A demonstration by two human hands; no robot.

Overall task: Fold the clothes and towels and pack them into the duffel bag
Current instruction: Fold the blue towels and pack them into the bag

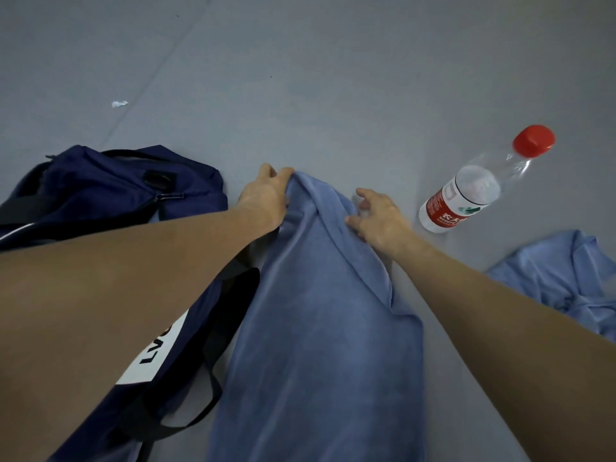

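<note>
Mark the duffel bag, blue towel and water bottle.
duffel bag [100,185]: head view, navy top panel left of the zip pull.
blue towel [320,328]: head view, middle of the cloth.
water bottle [441,205]: head view, red label.

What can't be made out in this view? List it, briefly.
All in the head view:
1. White label on the duffel bag: the left forearm covers part of the lettering.
2. Blue towel: the bottom edge cuts off its lower end.
3. Light blue garment: cut off by the right edge, type unclear.
4. White scrap: too small to identify.
5. Right hand: its palm faces away, so its grip on the towel is unclear.
</note>
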